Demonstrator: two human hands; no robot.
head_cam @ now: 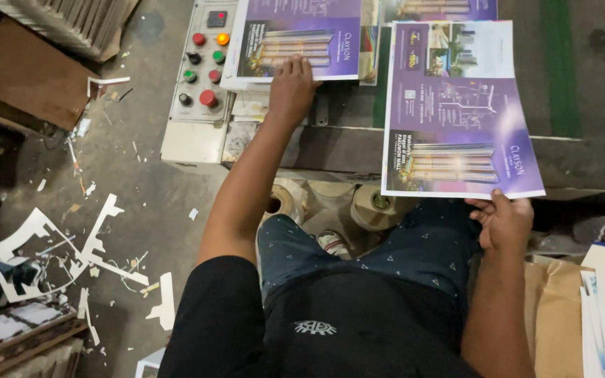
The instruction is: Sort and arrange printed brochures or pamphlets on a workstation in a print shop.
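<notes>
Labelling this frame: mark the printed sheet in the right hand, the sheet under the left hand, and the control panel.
Held printed sheet (pixel 456 119), head view: middle of its purple face.
Sheet on the machine (pixel 299 38), head view: its purple print, above the left hand's fingers.
Control panel (pixel 201 70), head view: among its coloured buttons.

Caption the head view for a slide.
Right hand lifts a purple printed sheet; left hand rests on the sheet stack beside a push-button control panel.

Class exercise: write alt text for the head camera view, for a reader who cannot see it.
Seen from above, a seated person's right hand holds a purple printed sheet by its near edge, while the left hand presses flat on a stack of matching sheets beside a control panel with coloured buttons. White paper offcuts litter the floor at left.
</notes>
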